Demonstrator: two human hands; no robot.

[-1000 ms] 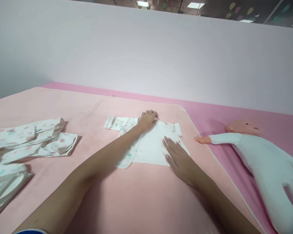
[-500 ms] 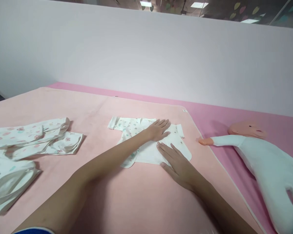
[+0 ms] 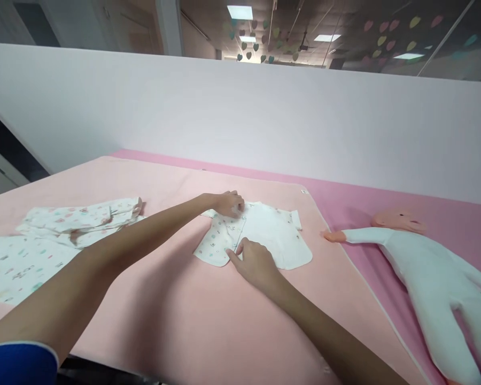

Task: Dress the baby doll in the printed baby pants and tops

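A small white baby shirt with a pastel print lies spread on the pink mat. Its right side shows the plain white inside, while the printed front panel covers the left. At the top, near the collar, my left hand has its fingers curled on the panel's edge. Lower down, the thumb and forefinger of my right hand pinch that same edge near the hem. My left forearm hides part of the left sleeve.
Other printed baby clothes lie at the left, partly behind my left arm. A baby doll in a white body suit rests at the right, on the pink surface beyond the mat. Behind stands a white wall.
Both hands were flat on the shirt's white part. They have moved left to the printed panel's edge and their fingers have closed. The view has tilted up.
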